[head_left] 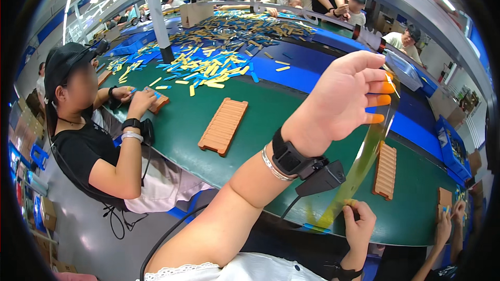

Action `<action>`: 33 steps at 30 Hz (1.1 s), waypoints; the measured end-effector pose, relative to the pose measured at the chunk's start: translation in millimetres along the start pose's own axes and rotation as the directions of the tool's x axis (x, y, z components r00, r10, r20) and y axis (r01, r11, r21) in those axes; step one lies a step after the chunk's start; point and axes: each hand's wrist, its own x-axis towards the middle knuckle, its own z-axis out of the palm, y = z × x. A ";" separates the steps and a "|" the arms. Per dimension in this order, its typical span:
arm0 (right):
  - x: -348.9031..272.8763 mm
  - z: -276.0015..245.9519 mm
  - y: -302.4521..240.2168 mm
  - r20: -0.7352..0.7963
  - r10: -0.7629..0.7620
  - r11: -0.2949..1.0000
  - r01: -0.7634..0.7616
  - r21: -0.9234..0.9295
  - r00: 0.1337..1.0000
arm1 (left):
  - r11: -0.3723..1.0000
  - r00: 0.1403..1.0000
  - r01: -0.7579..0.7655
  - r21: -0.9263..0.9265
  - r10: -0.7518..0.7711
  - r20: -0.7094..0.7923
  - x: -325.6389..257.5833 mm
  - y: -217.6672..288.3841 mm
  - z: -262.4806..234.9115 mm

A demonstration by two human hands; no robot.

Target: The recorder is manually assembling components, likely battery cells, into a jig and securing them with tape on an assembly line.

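— So, where is the long translucent strip [360, 167] right now?
— Slanting between the two hands, over the near side of the green table [281, 125]; yellowish along its length, bluish at the low end.
— And the left hand [344, 99]?
— Raised high, palm showing, fingers closed on the strip's upper part, with orange covers [382, 100] on the fingertips.
— What about the right hand [360, 224]?
— Well below it, thumb and finger in a narrow pinch at the strip's edge, near its lower end.
— Anything lying about them?
— Yes, a ridged orange-brown tray [385, 173] just right of the strip, and a second ridged tray [224, 126] left of the raised hand. Farther across, a spread of blue and yellow pieces [208, 70].
— Who is at the left?
— A co-worker in a black cap [73, 53], both hands busy with small blue pieces by another tray
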 end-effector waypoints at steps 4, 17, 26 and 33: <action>1.2 -1.5 -3.4 0.000 0.004 1.000 -0.004 -0.013 1.000 | 1.000 1.000 -0.007 -0.012 0.007 0.012 0.2 0.3 -0.4; 0.5 -0.6 -5.2 -0.012 -0.025 0.999 0.025 -0.020 1.000 | 1.000 1.000 -0.004 -0.005 0.004 0.027 -1.1 1.5 -1.0; 1.8 -1.8 -7.2 0.001 -0.040 0.998 0.040 -0.045 0.999 | 1.000 1.000 -0.006 0.013 0.006 0.017 -0.5 1.2 -0.6; 1.1 -2.5 -9.0 0.006 -0.025 0.999 0.025 -0.044 1.000 | 1.000 1.000 -0.010 0.018 0.010 0.006 -1.2 1.2 0.8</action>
